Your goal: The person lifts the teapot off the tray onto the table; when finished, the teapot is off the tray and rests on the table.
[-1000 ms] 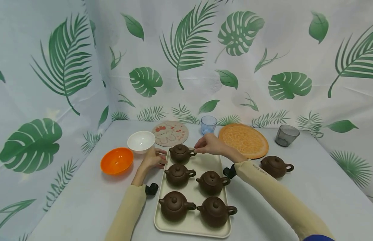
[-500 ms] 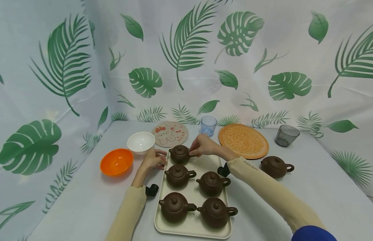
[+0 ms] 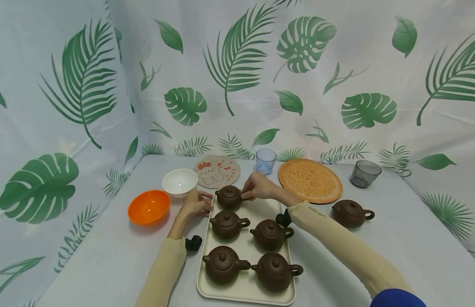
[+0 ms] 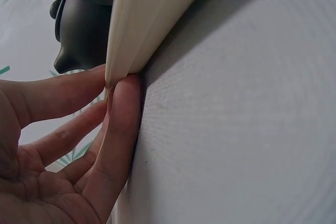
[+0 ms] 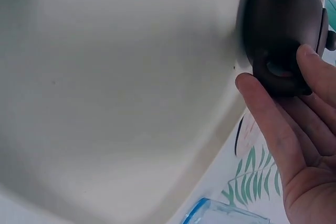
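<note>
A cream tray (image 3: 262, 206) carries several dark brown teapots. At its far-left corner stands a teapot (image 3: 228, 197), its spout to the left. My right hand (image 3: 259, 186) holds that teapot by its handle; in the right wrist view the thumb and fingers close about the handle (image 5: 277, 83). My left hand (image 3: 195, 204) is at the tray's left edge. The left wrist view shows its thumb at the top of the rim and a finger against the outer wall (image 4: 152, 19), pinching the edge. Two teapots (image 3: 226, 224) (image 3: 223, 265) line the left side below, two more (image 3: 270, 234) (image 3: 274, 273) the right.
Left of the tray sit an orange bowl (image 3: 148, 208) and a white bowl (image 3: 179, 181). Behind it are a round cartoon mat (image 3: 217, 171), a blue glass (image 3: 266, 162) and an orange round mat (image 3: 311, 181). A grey glass (image 3: 365, 174) and another teapot (image 3: 350, 213) stand right.
My right hand has moved slightly left and down onto the handle of the far-left teapot, then stayed there. The left hand has kept its place at the tray edge.
</note>
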Action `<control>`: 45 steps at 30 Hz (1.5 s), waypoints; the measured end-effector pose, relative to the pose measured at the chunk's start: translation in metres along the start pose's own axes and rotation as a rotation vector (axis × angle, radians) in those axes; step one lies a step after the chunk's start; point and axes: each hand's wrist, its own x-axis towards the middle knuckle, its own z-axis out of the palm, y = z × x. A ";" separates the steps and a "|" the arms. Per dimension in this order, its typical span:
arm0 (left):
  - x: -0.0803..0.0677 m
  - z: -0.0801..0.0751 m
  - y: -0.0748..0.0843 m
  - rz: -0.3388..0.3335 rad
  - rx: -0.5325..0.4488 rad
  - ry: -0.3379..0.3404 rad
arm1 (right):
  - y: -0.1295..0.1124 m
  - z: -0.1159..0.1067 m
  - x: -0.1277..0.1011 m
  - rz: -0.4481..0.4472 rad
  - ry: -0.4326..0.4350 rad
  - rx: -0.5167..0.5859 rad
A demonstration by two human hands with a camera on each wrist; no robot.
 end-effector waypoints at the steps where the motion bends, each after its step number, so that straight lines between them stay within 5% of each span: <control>1: -0.001 0.001 0.000 0.005 0.004 -0.002 | 0.000 0.000 0.000 0.000 0.003 -0.005; 7: -0.002 0.004 -0.002 0.010 -0.008 -0.001 | 0.005 -0.002 -0.007 0.000 0.016 -0.030; 14: -0.001 0.004 -0.002 -0.012 0.004 -0.021 | 0.012 -0.020 -0.026 0.014 0.052 0.081; 28: -0.001 -0.001 -0.001 -0.033 0.023 -0.006 | 0.042 -0.073 -0.099 0.107 0.079 0.087; 45: -0.004 0.001 0.000 -0.017 0.020 -0.013 | 0.075 -0.084 -0.151 0.114 0.142 0.050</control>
